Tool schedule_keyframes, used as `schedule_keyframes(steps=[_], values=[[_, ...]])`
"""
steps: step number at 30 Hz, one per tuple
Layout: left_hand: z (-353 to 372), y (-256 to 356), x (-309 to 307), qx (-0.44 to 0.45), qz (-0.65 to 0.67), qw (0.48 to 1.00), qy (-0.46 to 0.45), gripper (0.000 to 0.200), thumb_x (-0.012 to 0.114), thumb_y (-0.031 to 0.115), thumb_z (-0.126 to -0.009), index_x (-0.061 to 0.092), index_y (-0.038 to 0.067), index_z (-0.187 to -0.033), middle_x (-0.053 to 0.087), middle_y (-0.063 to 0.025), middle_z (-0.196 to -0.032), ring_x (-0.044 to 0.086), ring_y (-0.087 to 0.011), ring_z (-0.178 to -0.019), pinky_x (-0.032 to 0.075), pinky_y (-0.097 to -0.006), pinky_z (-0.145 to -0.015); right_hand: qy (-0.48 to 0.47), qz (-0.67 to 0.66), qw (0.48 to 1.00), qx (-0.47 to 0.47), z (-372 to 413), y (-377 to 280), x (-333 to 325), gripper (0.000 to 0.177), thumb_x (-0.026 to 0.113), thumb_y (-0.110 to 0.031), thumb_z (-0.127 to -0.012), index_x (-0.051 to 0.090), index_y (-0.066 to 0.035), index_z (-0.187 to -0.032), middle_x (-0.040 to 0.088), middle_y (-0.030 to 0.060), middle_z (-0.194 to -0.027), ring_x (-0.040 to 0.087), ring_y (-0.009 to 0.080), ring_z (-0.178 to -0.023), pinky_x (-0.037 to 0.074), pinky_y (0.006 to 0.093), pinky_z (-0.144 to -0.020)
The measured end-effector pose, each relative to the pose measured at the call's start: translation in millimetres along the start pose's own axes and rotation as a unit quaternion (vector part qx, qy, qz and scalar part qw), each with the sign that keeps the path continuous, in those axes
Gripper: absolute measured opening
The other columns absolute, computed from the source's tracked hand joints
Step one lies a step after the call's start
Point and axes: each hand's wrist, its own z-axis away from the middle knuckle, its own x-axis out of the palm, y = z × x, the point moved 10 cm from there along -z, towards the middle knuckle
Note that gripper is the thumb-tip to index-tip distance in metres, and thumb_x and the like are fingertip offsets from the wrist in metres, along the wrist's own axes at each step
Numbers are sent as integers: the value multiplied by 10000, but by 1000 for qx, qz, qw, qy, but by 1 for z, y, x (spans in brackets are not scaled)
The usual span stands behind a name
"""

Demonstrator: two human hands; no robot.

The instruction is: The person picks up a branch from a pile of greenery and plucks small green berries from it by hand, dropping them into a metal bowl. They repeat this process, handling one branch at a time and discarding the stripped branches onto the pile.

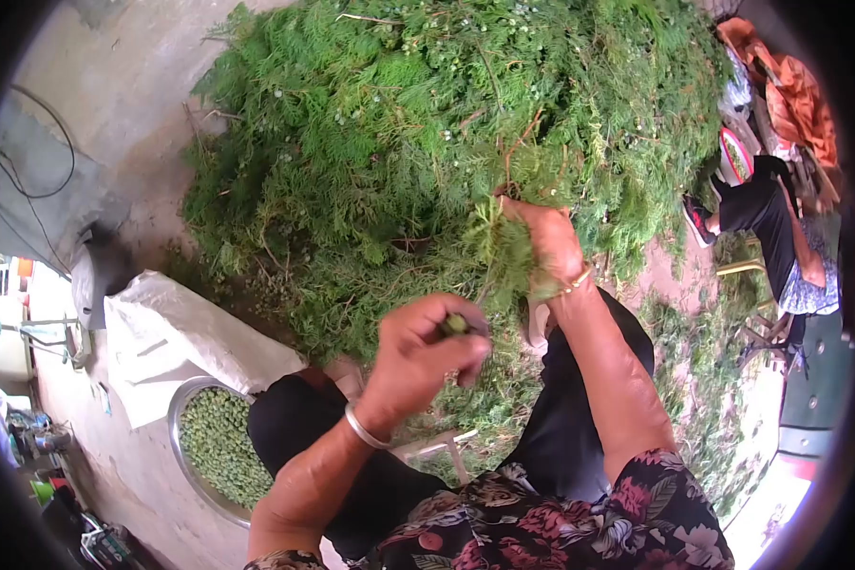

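Observation:
My left hand (426, 347), with a pale bangle at the wrist, is curled closed around small green cones (455, 324) that show between thumb and fingers. Just to its right and farther forward, my right hand (549, 242) grips a leafy evergreen sprig (492, 242); its fingertips are partly hidden. Both hands are above the near edge of a large heap of cut evergreen branches (380, 133), dotted with pale cones. Beside my left knee stands a metal basin (174, 418) holding many small green cones (220, 442).
A white sack (185, 328) lies beside the basin. Another person (774, 223) sits at the right, near orange cloth (793, 90). Loose greenery (679, 380) litters the floor at right. A black cable (43, 190) hangs at upper left.

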Motion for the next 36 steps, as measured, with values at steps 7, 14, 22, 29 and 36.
schedule_keyframes(steps=[7,14,22,29,36], values=[[-12,-12,-67,-73,224,966,106,299,547,307,-938,545,17,-869,571,-173,-862,484,-137,-634,373,-217,-468,-158,-455,871,97,23,-18,35,306,512,-149,-891,566,24,-1138,572,67,-786,550,215,-737,446,336,-712],[-19,-23,-80,-86,242,954,157,290,580,297,-922,551,22,-835,564,-145,-767,487,-151,-611,382,-236,-478,-281,-596,746,101,35,-41,61,288,518,-219,-913,545,30,-1054,420,22,-652,376,153,-609,326,315,-592],[-20,-31,-57,-128,107,982,87,210,643,215,-872,601,20,-805,622,-115,-739,515,-127,-574,373,-238,-466,-271,-576,769,58,34,-46,51,512,470,-226,-885,399,126,-1250,636,224,-982,576,415,-1041,434,494,-971],[-20,-34,-69,-143,75,981,108,208,659,206,-862,621,6,-819,625,-106,-731,514,-122,-555,365,-225,-458,-285,-603,744,44,40,-58,42,572,444,-245,-869,341,142,-1277,643,210,-908,568,458,-1051,432,517,-984],[-11,-68,-43,-206,21,977,42,230,642,211,-883,647,-18,-862,636,-90,-724,562,-143,-566,406,-241,-467,-250,-616,746,41,41,-61,42,565,453,-281,-868,386,116,-1265,662,208,-938,525,513,-1092,410,567,-987]])
